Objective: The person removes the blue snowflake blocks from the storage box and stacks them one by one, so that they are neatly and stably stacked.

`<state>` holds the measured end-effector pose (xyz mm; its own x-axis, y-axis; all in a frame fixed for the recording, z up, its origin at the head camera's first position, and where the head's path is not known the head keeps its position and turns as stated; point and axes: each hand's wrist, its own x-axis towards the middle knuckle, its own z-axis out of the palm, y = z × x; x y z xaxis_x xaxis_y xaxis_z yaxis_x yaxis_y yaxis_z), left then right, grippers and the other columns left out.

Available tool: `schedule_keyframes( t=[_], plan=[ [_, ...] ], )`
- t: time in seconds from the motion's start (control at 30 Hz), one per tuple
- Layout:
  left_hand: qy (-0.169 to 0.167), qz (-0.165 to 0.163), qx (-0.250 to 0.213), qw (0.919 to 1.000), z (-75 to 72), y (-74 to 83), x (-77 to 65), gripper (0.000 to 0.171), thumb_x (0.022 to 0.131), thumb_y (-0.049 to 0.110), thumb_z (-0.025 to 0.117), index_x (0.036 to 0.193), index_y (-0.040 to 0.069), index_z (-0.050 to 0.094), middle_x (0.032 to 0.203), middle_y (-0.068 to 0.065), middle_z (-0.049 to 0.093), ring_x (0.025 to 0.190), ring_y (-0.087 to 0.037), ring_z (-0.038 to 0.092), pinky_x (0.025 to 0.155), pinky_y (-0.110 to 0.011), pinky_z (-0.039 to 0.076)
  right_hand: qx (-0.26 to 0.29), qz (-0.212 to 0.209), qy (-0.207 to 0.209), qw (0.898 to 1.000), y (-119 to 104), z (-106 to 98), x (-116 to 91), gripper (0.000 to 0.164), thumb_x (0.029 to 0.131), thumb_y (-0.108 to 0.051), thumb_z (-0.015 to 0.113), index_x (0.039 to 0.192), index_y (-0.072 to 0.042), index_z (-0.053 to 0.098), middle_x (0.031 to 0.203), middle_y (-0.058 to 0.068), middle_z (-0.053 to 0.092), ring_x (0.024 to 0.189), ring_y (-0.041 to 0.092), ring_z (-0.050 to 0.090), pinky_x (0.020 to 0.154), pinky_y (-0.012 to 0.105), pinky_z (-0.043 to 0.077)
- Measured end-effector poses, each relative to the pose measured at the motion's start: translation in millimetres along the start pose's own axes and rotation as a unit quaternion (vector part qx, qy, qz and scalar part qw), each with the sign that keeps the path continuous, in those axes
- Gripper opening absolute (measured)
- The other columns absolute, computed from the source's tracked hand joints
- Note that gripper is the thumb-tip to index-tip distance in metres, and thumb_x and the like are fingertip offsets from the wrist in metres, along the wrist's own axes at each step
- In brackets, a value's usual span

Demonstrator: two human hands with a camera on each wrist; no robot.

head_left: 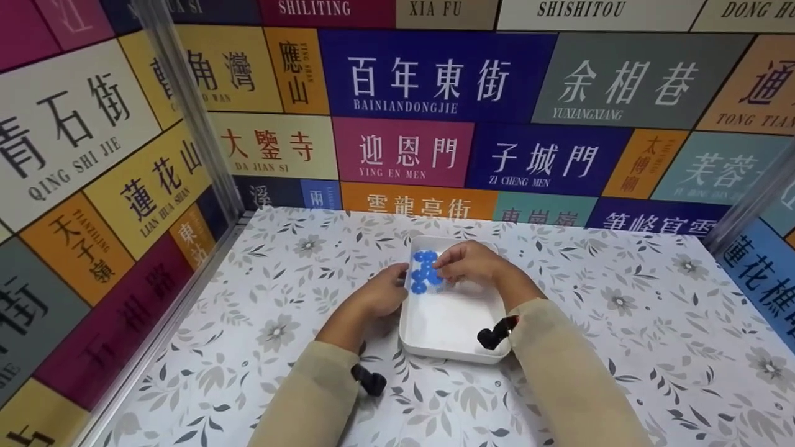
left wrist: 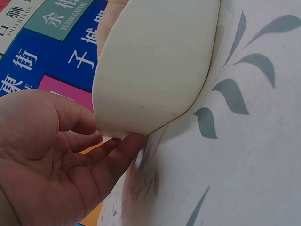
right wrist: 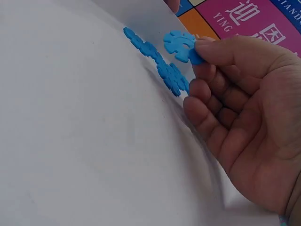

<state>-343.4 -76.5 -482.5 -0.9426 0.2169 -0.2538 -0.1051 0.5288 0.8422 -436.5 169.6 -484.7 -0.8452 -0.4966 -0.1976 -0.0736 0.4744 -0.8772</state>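
A shallow white tray (head_left: pixel 456 323) rests on the patterned cloth, with several blue snowflake discs (head_left: pixel 419 282) at its far left end. My right hand (head_left: pixel 475 264) is over the tray's far part. Between thumb and fingertip it pinches a blue notched snowflake disc (right wrist: pixel 178 45). Just behind, more blue discs (right wrist: pixel 162 66) form a linked row on the white tray floor. At the tray's left side is my left hand (head_left: pixel 382 293). In the left wrist view, its bent fingers (left wrist: pixel 124 153) grip the rounded corner of the tray wall (left wrist: pixel 150 70).
A white cloth (head_left: pixel 279 379) with grey leaves and flowers covers the table. Behind it stands a wall panel (head_left: pixel 435 74) of coloured street-name blocks, with another panel (head_left: pixel 68 161) at the left. Each sleeve carries a small black wrist camera (head_left: pixel 371 380).
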Motion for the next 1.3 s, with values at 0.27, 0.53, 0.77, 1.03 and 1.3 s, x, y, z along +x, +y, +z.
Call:
schedule_keyframes(
  t=[0.27, 0.53, 0.77, 1.03, 1.3],
  plan=[
    [-0.003, 0.011, -0.005, 0.9999, 0.3, -0.9, 1.7, 0.065, 0.105, 0.012, 0.05, 0.168, 0.008, 0.033, 0.169, -0.016, 0.045, 0.16, -0.034, 0.04, 0.136, -0.05, 0.026, 0.011, -0.051, 0.047, 0.998, -26.0, 2.2, -26.6, 0.028, 0.096, -0.02, 0.08, 0.119, -0.004, 0.08, 0.112, 0.019, 0.08, 0.089, 0.018, 0.075, 0.084, 0.031, 0.066],
    [-0.01, -0.002, -0.004, 0.9999, -1.0, -0.5, -0.1, 0.066, 0.106, 0.015, 0.051, 0.169, 0.013, 0.032, 0.172, -0.012, 0.042, 0.162, -0.032, 0.036, 0.137, -0.052, 0.022, 0.083, -0.039, 0.143, 0.985, -19.9, 3.7, -72.0, 0.025, 0.099, -0.016, 0.077, 0.12, -0.003, 0.079, 0.111, 0.013, 0.08, 0.092, 0.018, 0.077, 0.085, 0.029, 0.067],
    [-0.009, -0.012, -0.009, 0.9998, -0.1, -2.2, 2.0, 0.067, 0.105, 0.015, 0.052, 0.169, 0.014, 0.032, 0.172, -0.011, 0.041, 0.163, -0.032, 0.035, 0.137, -0.052, 0.021, 0.092, -0.006, 0.21, 0.973, 1.3, -9.8, -105.0, 0.031, 0.102, -0.023, 0.075, 0.127, -0.005, 0.076, 0.116, 0.006, 0.078, 0.1, 0.021, 0.078, 0.088, 0.025, 0.066],
    [-0.009, -0.026, -0.031, 0.9991, 1.1, -2.4, 1.3, 0.066, 0.106, 0.017, 0.052, 0.169, 0.016, 0.032, 0.173, -0.01, 0.04, 0.163, -0.031, 0.035, 0.137, -0.053, 0.021, 0.081, 0.053, 0.238, 0.966, 30.6, -34.9, -131.4, 0.041, 0.102, -0.034, 0.074, 0.135, -0.009, 0.072, 0.12, 0.001, 0.074, 0.1, 0.012, 0.076, 0.095, 0.028, 0.065],
    [-0.005, -0.017, -0.027, 0.9995, 1.6, -0.5, -2.0, 0.066, 0.106, 0.015, 0.051, 0.169, 0.014, 0.032, 0.172, -0.011, 0.041, 0.162, -0.032, 0.038, 0.136, -0.052, 0.026, 0.132, 0.048, 0.258, 0.956, 65.3, -56.0, -150.4, 0.043, 0.101, -0.025, 0.076, 0.135, 0.0, 0.071, 0.102, -0.009, 0.076, 0.09, 0.009, 0.075, 0.087, 0.027, 0.066]
  ],
)
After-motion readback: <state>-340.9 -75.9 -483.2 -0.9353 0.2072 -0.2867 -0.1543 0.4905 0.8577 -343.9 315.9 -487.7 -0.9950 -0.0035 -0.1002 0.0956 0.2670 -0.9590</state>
